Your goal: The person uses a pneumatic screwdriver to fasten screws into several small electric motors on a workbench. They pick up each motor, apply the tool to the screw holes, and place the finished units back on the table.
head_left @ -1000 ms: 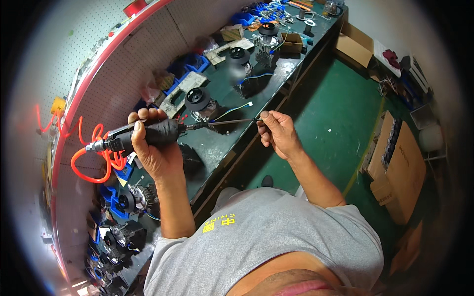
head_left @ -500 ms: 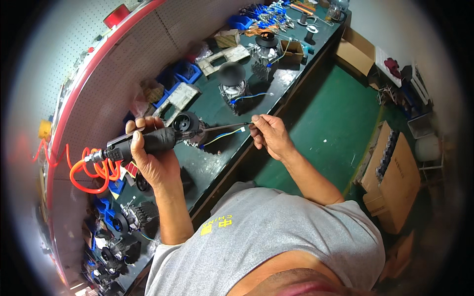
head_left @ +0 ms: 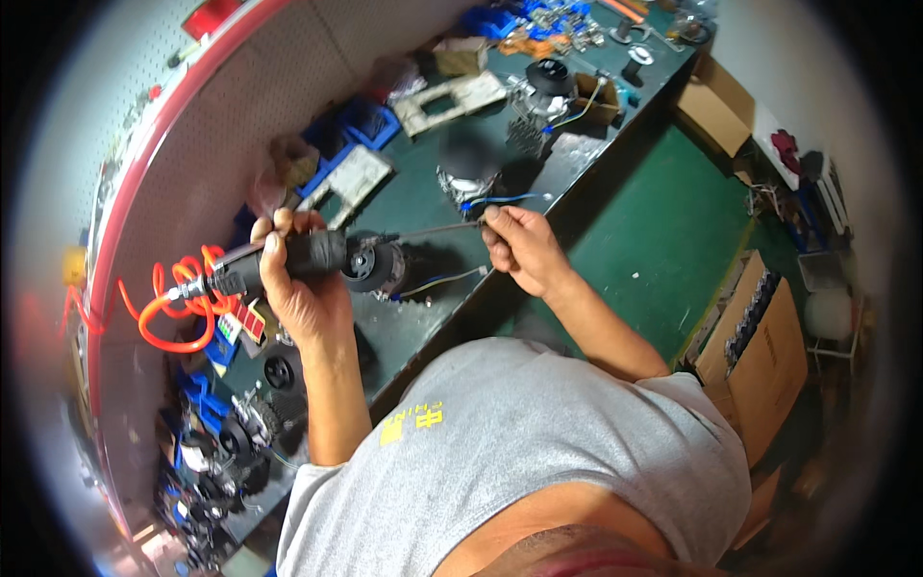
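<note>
My left hand (head_left: 310, 306) is wrapped around the black body of an air screwdriver (head_left: 312, 254), held level above the bench. From its rear end runs an orange coiled hose (head_left: 159, 337). A long thin bit (head_left: 437, 229) extends rightward from the tool. At its tip, the thumb and fingers of my right hand (head_left: 527, 248) pinch together; whether a screw is between them is hidden. Beneath the tool stands a motor unit with a black fan wheel (head_left: 363, 267), partly covered, its cable trailing toward the bench edge. Beyond it is another motor unit with a black cone (head_left: 468, 159).
The dark green bench (head_left: 423, 337) carries a further motor unit (head_left: 550, 82) at the far end and several more at lower left. Blue bins (head_left: 370, 123) and whitish fixture plates (head_left: 356, 183) line the back. Cardboard boxes (head_left: 760, 356) stand on the green floor at right.
The whole view has shifted, with the bench units sliding across the picture. Both hands keep their hold on the screwdriver and the bit's tip.
</note>
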### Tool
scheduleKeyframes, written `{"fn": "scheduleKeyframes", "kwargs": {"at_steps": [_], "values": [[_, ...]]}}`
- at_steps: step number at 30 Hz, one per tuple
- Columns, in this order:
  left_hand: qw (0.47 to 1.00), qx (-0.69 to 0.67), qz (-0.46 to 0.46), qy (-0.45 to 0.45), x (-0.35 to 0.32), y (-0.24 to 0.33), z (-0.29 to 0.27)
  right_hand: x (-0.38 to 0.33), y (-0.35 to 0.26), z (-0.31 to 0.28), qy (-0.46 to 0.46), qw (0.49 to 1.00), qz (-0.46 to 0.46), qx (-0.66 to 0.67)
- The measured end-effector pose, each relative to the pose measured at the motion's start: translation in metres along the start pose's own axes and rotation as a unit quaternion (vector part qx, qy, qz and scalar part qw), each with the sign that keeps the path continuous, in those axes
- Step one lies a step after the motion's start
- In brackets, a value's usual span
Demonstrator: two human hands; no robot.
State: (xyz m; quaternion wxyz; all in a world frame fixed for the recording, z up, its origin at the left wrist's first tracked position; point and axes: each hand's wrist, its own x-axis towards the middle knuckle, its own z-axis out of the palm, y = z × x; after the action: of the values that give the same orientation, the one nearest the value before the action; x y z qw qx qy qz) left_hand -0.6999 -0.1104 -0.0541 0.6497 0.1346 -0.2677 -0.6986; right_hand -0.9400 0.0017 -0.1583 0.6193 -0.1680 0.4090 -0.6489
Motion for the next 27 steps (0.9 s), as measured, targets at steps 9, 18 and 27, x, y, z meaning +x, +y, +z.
{"fn": "scheduleKeyframes", "kwargs": {"at_steps": [9,18,27], "values": [[0.967,0.215,0.122,0.056,-0.012,-0.071,0.000,0.083,0.045,-0.052,-0.040,0.878,0.267,0.396],[0.896,0.395,0.190,0.067,0.003,-0.147,-0.016,0.144,0.074,-0.076,-0.067,0.889,0.307,0.333],[0.886,0.436,0.137,0.082,0.018,-0.159,0.001,0.142,0.059,-0.093,-0.045,0.926,0.311,0.209]]}}
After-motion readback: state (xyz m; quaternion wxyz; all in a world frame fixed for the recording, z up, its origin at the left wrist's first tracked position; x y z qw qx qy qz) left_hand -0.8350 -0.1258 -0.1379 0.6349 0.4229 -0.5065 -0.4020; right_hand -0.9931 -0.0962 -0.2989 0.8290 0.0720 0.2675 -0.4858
